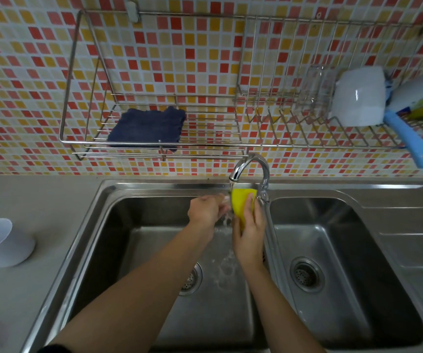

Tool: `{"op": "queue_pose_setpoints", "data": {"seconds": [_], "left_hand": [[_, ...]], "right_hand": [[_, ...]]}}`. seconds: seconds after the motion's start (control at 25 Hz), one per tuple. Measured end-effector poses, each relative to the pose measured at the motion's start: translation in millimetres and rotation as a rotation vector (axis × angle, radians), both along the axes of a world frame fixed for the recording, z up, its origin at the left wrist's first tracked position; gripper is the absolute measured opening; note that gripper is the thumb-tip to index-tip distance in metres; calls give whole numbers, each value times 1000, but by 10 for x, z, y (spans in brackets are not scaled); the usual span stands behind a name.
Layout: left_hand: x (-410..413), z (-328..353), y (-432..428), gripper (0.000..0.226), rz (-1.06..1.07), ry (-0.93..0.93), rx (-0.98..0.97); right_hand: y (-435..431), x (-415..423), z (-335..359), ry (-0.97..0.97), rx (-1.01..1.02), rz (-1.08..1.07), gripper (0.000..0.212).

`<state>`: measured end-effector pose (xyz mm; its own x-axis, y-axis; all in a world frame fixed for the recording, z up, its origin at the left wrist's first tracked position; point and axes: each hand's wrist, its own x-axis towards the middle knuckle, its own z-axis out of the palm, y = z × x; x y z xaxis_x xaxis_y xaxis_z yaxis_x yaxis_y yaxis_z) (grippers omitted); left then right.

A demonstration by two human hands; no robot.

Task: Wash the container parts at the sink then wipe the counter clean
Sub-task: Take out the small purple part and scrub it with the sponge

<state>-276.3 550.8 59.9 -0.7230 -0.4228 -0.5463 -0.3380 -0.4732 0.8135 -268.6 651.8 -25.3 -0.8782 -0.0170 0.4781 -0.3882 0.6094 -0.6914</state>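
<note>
Yellow rounded plastic part (242,203), gripped by our right hand (249,236) under the running chrome faucet (249,165), may slip when wet; we cannot tell whether our left hand (205,210) holds anything.

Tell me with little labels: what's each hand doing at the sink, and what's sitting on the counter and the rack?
right hand: holds the yellow part under the tap
left hand: beside the yellow part, in the water; grip unclear
tap: running into the left basin
counter: white cup, left of the sink
rack: blue cloth
</note>
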Motion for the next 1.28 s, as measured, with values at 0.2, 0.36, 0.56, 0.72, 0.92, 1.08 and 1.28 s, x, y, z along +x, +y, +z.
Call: {"op": "queue_pose_setpoints", "data": {"seconds": [0.2, 0.36, 0.56, 0.72, 0.92, 1.08, 1.28], "left_hand": [[-65, 51, 7, 14, -86, -83, -22], [-83, 5, -69, 10, -66, -98, -66], [6, -58, -192, 15, -65, -119, -241], [61, -50, -237, 15, -170, -50, -183], [147, 27, -255, 2, -276, 29, -59], [208, -72, -326, 9, -360, -9, -120], [281, -154, -489, 19, -389, 21, -238]], "right_hand": [[-2, -64, -30, -27, -65, -58, 69], [-62, -89, -48, -219, -56, -27, 74], [22, -395, -26, -584, -104, 56, 88], [124, -680, 189, -731, -37, 129, 101], [405, -777, 265, -789, -116, -54, 90], [416, -682, 225, -741, -153, 17, 89], [314, -715, 296, -685, -217, -13, 79]]}}
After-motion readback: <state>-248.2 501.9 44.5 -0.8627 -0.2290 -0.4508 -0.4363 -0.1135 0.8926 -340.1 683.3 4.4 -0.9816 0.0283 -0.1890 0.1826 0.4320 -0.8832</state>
